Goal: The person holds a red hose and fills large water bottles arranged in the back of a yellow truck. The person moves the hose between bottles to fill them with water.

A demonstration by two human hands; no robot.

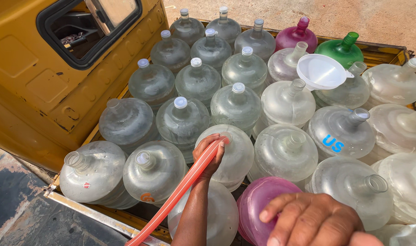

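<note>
Left hand (210, 152) — fingers wrapped around the end of a red hose (183, 189), holding its tip over the mouth of a clear jug (231, 155) near the front of the load; the mouth itself is hidden under the hand. The hose runs down and out past the truck bed's near edge (87, 209).

Right hand (308, 218) — lies loose, fingers relaxed and grasping nothing, on the shoulder of a magenta jug (258, 200) at the near edge.

Progress, as judged: the jugs (196, 79) toward the yellow cab (35, 82) carry pale caps and look filled; those on the right and along the near rows stand uncapped, several apparently empty. Roughly half seems done, the open-necked half left.

Surroundings: a white funnel (321, 71) sits in the neck of a clear jug at the rear right; a green jug (340, 50) and a second magenta jug (297, 36) stand in the back row beside it. Sandy ground lies beyond.

Obstructions: the jugs stand shoulder to shoulder, touching — no free gap between them, so the far ones are reached only over the near ones.
</note>
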